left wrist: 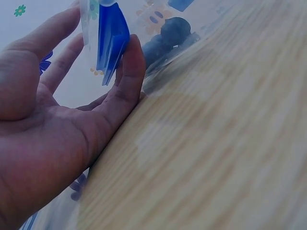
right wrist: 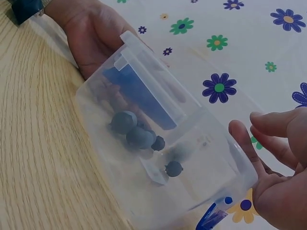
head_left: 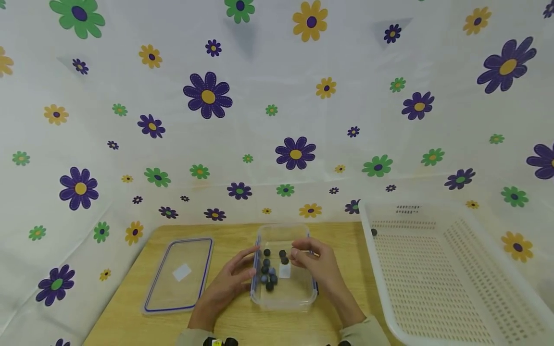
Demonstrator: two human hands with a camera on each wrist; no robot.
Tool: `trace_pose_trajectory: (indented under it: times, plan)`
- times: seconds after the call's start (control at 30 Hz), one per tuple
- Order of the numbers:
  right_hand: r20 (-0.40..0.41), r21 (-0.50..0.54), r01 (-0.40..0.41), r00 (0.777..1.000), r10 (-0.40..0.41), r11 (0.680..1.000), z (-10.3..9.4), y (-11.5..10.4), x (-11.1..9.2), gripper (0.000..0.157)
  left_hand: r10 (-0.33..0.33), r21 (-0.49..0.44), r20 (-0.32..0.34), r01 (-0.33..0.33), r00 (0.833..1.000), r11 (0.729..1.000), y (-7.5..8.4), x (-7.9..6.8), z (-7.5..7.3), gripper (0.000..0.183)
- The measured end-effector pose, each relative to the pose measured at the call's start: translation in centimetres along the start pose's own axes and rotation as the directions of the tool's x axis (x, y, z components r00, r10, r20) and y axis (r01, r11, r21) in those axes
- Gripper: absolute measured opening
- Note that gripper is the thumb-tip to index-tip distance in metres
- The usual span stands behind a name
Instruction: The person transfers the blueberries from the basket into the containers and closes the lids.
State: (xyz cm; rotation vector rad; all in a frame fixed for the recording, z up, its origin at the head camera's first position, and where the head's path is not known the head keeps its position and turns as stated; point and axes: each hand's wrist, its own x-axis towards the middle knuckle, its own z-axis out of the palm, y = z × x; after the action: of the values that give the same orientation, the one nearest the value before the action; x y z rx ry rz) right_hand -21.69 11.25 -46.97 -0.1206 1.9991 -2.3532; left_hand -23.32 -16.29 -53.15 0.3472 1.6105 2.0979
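Observation:
A clear plastic food container (head_left: 283,305) with blue side latches stands on the table, several blueberries (head_left: 266,270) mostly along its left half. Two more blueberries (head_left: 283,257) lie close to the fingertips of my right hand (head_left: 322,266), which reaches over the right wall. In the right wrist view that hand (right wrist: 283,158) has its thumb and fingers apart, with nothing between them. My left hand (head_left: 227,278) rests against the container's left side. Its fingers lie around the hanging blue latch (left wrist: 113,43) in the left wrist view.
A clear lid (head_left: 166,288) with a blue seal and a white label lies to the left. To the right stands a large white perforated basket (head_left: 391,307) with one dark blueberry (head_left: 374,232) by its left wall. A flower-patterned sheet (head_left: 259,134) rises behind the table.

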Motion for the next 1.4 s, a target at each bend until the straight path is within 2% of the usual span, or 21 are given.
trace_pose_trajectory:
  times: [0.13, 0.27, 0.47, 0.67, 0.83, 0.9, 1.0, 1.1, 1.2, 1.33, 1.4]
  plan:
    - [-0.01, 0.0, -0.004, 1.0, 0.004, 1.0, -0.2, -0.3, -0.3, 0.02, 0.0, 0.005, 0.023, 0.0, 1.0, 1.0, 0.0, 0.3, 0.2, 0.064]
    - [0.025, -0.009, 0.015, 1.0, -0.015, 1.0, -0.4, -1.4, -0.6, 0.022, -0.002, 0.004, 0.018, 0.002, 1.0, 1.0, 0.0, 0.3, 0.3, 0.065]
    - [0.088, -0.048, 0.151, 0.985, -0.147, 0.987, -1.0, -6.3, -2.3, 0.029, -0.002, 0.002, -0.023, 0.002, 1.0, 1.0, 0.1, 0.2, 0.4, 0.065]
    - [0.103, -0.185, 0.322, 0.946, -0.308, 0.928, -3.2, -11.9, -4.0, 0.026, -0.003, 0.006, -0.016, 0.003, 1.0, 1.0, 0.3, 0.4, 0.5, 0.065]
    - [0.077, -0.329, 0.376, 0.925, -0.372, 0.866, -6.4, -14.9, -3.7, 0.026, -0.007, 0.008, -0.018, 0.008, 1.0, 1.0, 0.5, 0.4, 0.6, 0.065]
    - [0.064, -0.361, 0.376, 0.923, -0.38, 0.853, -8.0, -15.4, -2.8, 0.026, -0.011, 0.0, -0.021, 0.011, 1.0, 1.0, 0.5, 0.2, 0.6, 0.065]
    - [0.039, -0.337, 0.354, 0.931, -0.363, 0.872, -10.6, -15.3, -0.8, 0.028, -0.014, 0.0, -0.032, 0.014, 0.999, 1.0, 0.7, -0.1, 0.3, 0.065]
    - [0.004, -0.294, 0.275, 0.958, -0.287, 0.915, -13.2, -14.3, 1.3, 0.036, -0.012, -0.009, -0.037, 0.012, 0.999, 1.0, 0.7, -0.1, 0.2, 0.066]
    - [-0.026, -0.294, 0.174, 0.981, -0.19, 0.94, -15.6, -13.0, 2.9, 0.039, -0.02, -0.021, -0.039, 0.02, 0.999, 1.0, 0.5, 0.0, 0.4, 0.066]
    - [-0.053, -0.308, 0.069, 0.995, -0.09, 0.949, -17.8, -11.3, 3.9, 0.041, -0.03, -0.026, -0.051, 0.029, 0.998, 0.999, 0.3, 0.2, 0.6, 0.065]
    - [-0.068, -0.333, 0.029, 0.996, -0.054, 0.943, -18.5, -10.4, 4.2, 0.046, -0.026, -0.021, -0.053, 0.025, 0.998, 0.999, 0.3, 0.3, 0.6, 0.065]
